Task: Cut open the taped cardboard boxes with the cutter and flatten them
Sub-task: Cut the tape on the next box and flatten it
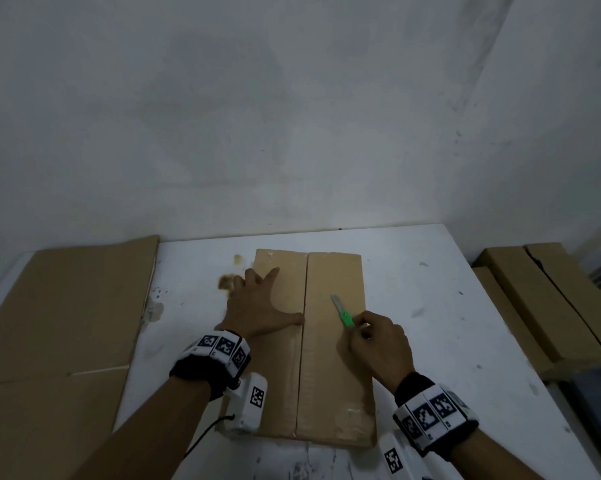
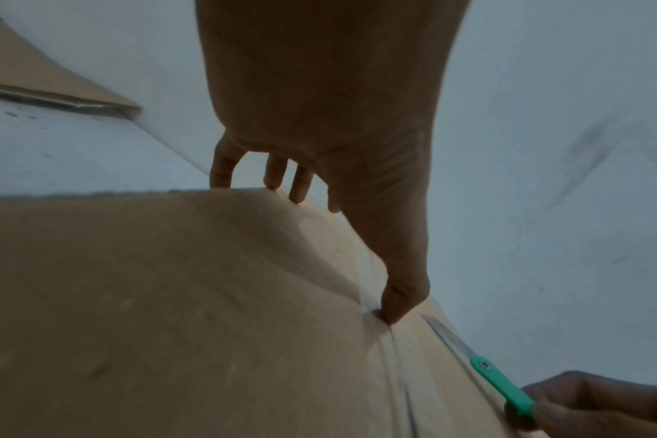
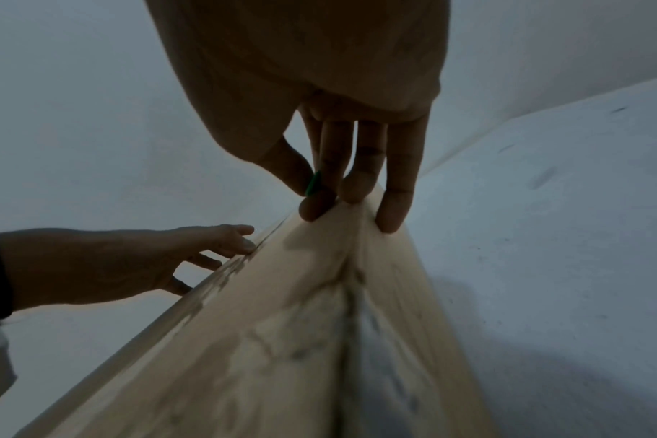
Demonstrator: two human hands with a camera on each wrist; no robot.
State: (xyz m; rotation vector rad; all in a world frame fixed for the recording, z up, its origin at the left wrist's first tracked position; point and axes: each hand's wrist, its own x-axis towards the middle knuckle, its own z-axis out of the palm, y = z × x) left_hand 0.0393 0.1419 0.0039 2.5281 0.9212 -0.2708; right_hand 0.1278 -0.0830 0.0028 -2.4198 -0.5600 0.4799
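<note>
Box (image 1: 330,344) lies mid-worktop (image 1: 430,306), long axis from near edge to far edge, centre seam up. Left hand (image 1: 257,310) is spread flat, fingers straight, pressing the left flap, thumb on the seam. Right hand (image 1: 378,344) pinches the green cutter (image 1: 344,315), blade out, hovering over the right flap. Judgement: cardboard is light and fairly stiff, slides easily, so pin it beside the seam, clear of the blade. Count: 1 box on the worktop, 1 cutter, 1 flattened sheet (image 1: 60,323) at the left edge, 2 boxes (image 1: 541,299) off the right edge.
</note>
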